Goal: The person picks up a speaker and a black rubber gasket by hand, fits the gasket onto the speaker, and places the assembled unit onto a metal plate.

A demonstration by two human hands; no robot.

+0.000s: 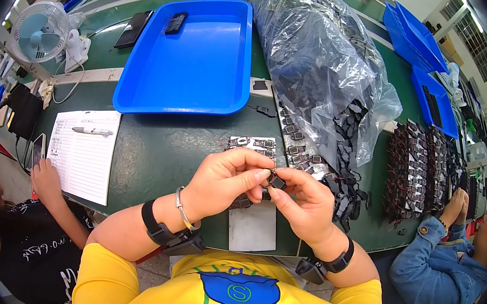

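Note:
Between my two hands is a small black rectangular part (277, 181) with a grey face, resembling a tiny speaker unit. My left hand (228, 179) pinches its left side with thumb and forefinger. My right hand (306, 204) grips its right side, fingertips nearly meeting the left ones. Beneath them lies a pale flat board (253, 228), partly covered by rows of similar parts with thin red and black wires. Another board of such parts (294, 135) runs alongside, under the edge of a large clear plastic bag (321, 47) full of black pieces. Loose black pieces (346, 191) spill from its mouth.
A blue tray (193, 68) holds one black piece at its far end. Left are a lined notebook (82, 157) with a pen (92, 131), a fan (40, 31) and a person's hand with a phone (38, 149). Right are stacked parts (415, 171) and another person's hands (455, 207).

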